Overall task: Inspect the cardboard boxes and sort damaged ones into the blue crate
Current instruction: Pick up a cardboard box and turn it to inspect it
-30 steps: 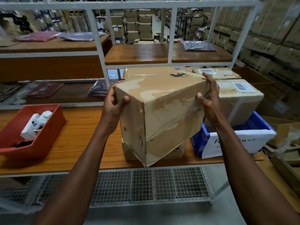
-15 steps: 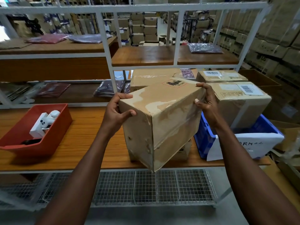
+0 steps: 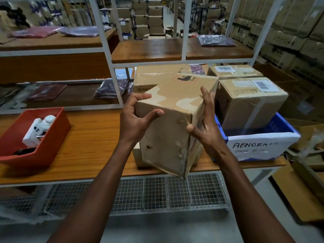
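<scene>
Both hands have a cardboard box (image 3: 173, 123) up off the wooden shelf (image 3: 91, 137), tilted, one corner pointing down at the near edge. The left hand (image 3: 135, 120) is on its left side, the right hand (image 3: 206, 127) on its right. Under and behind it, more boxes sit on the shelf; one box (image 3: 154, 78) stands just behind. To the right, the crate (image 3: 280, 125) rests on the shelf's right end with a box (image 3: 249, 102) inside it. Far left on the shelf is a tray (image 3: 43, 146) with a small device (image 3: 40, 130) in it. Below is a wire mesh rack (image 3: 157, 193).
</scene>
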The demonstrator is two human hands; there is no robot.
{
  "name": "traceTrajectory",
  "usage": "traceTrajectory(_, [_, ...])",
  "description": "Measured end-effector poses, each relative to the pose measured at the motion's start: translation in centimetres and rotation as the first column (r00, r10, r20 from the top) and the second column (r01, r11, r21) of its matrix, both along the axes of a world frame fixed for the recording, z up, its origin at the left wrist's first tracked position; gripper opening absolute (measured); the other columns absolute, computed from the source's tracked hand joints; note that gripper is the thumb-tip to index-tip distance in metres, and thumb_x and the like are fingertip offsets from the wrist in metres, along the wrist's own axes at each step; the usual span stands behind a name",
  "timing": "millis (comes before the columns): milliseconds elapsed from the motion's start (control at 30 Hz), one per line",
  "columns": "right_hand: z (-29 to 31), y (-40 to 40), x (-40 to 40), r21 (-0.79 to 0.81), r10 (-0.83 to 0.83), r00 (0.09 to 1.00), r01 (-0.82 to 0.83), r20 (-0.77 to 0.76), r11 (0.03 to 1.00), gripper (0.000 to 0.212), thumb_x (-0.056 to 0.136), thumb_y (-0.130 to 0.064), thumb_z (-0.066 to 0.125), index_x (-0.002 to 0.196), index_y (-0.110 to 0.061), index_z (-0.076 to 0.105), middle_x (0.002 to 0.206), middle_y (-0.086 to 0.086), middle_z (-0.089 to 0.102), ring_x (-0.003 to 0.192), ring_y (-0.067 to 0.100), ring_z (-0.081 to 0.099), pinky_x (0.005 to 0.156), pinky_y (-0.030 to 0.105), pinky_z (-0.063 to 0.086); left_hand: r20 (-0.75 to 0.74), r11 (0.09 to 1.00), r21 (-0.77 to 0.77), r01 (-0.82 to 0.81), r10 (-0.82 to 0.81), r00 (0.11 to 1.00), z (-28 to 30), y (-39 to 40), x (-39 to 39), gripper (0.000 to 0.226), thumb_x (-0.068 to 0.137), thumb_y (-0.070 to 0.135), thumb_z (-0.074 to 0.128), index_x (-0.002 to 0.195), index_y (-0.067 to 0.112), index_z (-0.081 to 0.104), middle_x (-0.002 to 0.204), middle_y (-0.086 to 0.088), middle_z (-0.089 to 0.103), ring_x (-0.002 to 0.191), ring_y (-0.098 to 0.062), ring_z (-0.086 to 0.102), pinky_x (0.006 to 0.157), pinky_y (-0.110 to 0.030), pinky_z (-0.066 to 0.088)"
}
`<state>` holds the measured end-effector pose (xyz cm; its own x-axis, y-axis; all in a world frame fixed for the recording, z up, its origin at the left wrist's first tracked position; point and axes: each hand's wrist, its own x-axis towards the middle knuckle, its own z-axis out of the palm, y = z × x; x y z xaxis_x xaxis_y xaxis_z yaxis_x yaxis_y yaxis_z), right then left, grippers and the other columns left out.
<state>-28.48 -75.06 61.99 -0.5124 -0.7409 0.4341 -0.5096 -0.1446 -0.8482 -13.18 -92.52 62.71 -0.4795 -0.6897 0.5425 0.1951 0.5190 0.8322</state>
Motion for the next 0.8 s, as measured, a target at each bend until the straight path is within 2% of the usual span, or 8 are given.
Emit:
traceTrajectory(100, [1.2,0.3,-0.5,0.04,0.025,0.999,-0.024,-0.02,0.999,0.117,0.07,-0.076,0.073,0.163,-0.05,0.008,0.176,-0.007,-0.004,0.163,0.019,-0.004,0.128,0.057,0.017,0.001,1.0,0.009,-0.009,0.009,1.0,1.0,0.6,-0.5,0.07,0.068,0.073,0.083,0.12,0.032,0.059,0.127,0.013,0.062,0.114,-0.007,0.065,0.08,-0.036,0.064])
traceTrajectory(167, [1.9,0.2,-1.2,0.002,-0.007,1.0,0.007,-0.027,1.0,0.098,0.077,-0.07,0.071,0.159,-0.05,0.021,0.171,-0.01,0.017,0.159,0.026,0.021,0.122,0.063,0.032,0.004,0.999,0.023,-0.022,0.022,1.0,1.5,0.7,-1.0,0.073,0.07,0.07,0.084,0.127,0.034,0.054,0.129,0.008,0.061,0.115,-0.008,0.066,0.085,-0.041,0.064])
traceTrajectory(267, [2.9,0.0,-2.1,-0.05,-0.025,1.0,0.025,0.013,0.998,0.08,0.085,-0.064,0.064,0.155,-0.047,0.029,0.151,-0.03,0.042,0.138,0.006,0.051,0.113,0.05,0.049,0.031,0.998,0.06,0.008,-0.01,0.999,2.0,0.4,-1.3,0.086,0.074,0.064,0.085,0.145,0.037,0.045,0.146,-0.001,0.057,0.128,-0.015,0.062,0.096,-0.044,0.062])
traceTrajectory(367, [3.8,-0.2,-2.8,-0.055,-0.032,0.998,0.035,0.051,0.998,0.075,0.094,-0.051,0.06,0.16,-0.039,0.026,0.128,-0.057,0.043,0.121,-0.019,0.052,0.102,0.023,0.052,0.076,0.984,0.107,0.141,-0.149,0.986,2.3,0.6,-1.1,0.089,0.081,0.048,0.083,0.156,0.02,0.044,0.14,-0.001,0.063,0.126,-0.014,0.065,0.094,-0.041,0.062])
traceTrajectory(433, [4.3,-0.4,-3.3,-0.054,-0.048,0.996,0.052,0.074,0.997,0.075,0.095,-0.048,0.055,0.162,-0.037,0.024,0.133,-0.047,0.044,0.118,-0.019,0.054,0.094,0.015,0.052,0.095,0.96,0.15,0.239,-0.254,0.963,2.2,0.8,-1.1,0.092,0.085,0.028,0.081,0.163,0.018,0.033,0.137,0.003,0.063,0.123,-0.007,0.066,0.091,-0.031,0.061])
traceTrajectory(600, [5.5,-1.3,-3.4,-0.05,-0.1,0.992,0.104,0.082,0.993,0.076,0.096,-0.057,0.048,0.164,-0.041,0.017,0.151,-0.012,0.044,0.127,0.002,0.054,0.101,0.032,0.052,0.193,0.918,0.152,0.366,-0.391,0.9,1.6,0.9,-1.6,0.141,0.068,0.019,0.094,0.168,0.03,-0.006,0.159,-0.005,0.038,0.129,0.002,0.057,0.093,-0.029,0.059])
traceTrajectory(700, [5.8,-1.6,-3.3,-0.064,-0.123,0.988,0.129,0.093,0.99,0.08,0.093,-0.065,0.052,0.16,-0.041,0.017,0.165,0.007,0.031,0.144,0.027,0.045,0.115,0.055,0.044,0.159,0.927,0.096,0.361,-0.373,0.914,1.8,1.0,-1.9,0.143,0.071,0.022,0.093,0.165,0.042,-0.013,0.168,0.0,0.024,0.141,-0.005,0.049,0.103,-0.04,0.057])
traceTrajectory(800, [6.0,-1.4,-3.3,-0.066,-0.093,0.986,0.103,0.138,0.992,0.088,0.082,-0.064,0.067,0.15,-0.032,0.021,0.153,0.007,0.043,0.132,0.017,0.055,0.108,0.046,0.052,0.118,0.959,0.027,0.282,-0.283,0.952,1.6,1.5,-2.0,0.133,0.076,0.036,0.089,0.164,0.045,-0.01,0.174,0.007,0.013,0.154,-0.018,0.034,0.116,-0.056,0.046])
